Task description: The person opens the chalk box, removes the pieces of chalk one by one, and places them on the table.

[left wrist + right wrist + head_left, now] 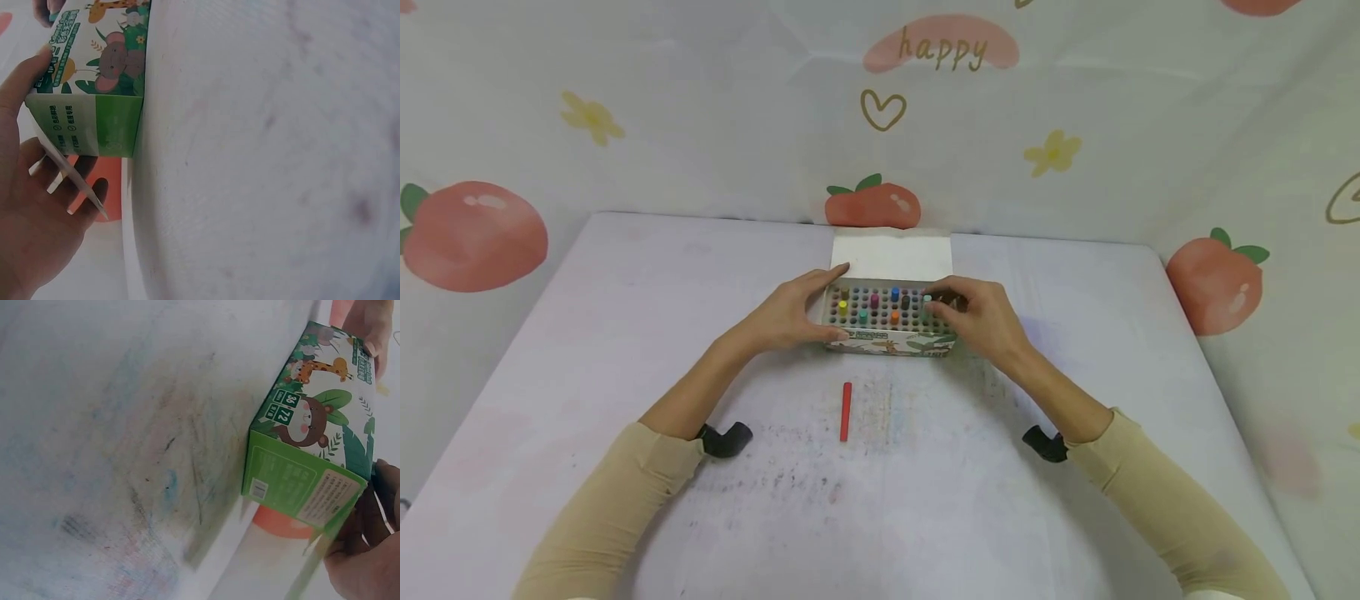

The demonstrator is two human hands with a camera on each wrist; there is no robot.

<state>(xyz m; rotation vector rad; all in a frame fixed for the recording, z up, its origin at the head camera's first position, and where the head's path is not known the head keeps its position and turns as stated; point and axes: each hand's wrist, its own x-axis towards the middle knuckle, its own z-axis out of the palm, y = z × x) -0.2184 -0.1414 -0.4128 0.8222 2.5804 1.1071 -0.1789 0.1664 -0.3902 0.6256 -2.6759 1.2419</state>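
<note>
A printed cardboard box (891,343) with animal pictures stands on the table, its white lid (892,254) raised at the back. Inside, a tray (857,307) with rows of holes holds several upright crayons, among them a yellow crayon (843,307), a blue crayon (895,294) and an orange crayon (895,317). My left hand (790,310) grips the box's left end, thumb at the front edge and fingers toward the back. At the right end, my right hand (988,318) pinches a pale green crayon (927,300) standing at the tray; its lower end is hidden.
A red crayon (846,412) lies on the table in front of the box. Coloured smudges mark the white tabletop (880,517). Behind the table hangs a printed cloth (730,108). Black wrist mounts (727,441) sit at both forearms.
</note>
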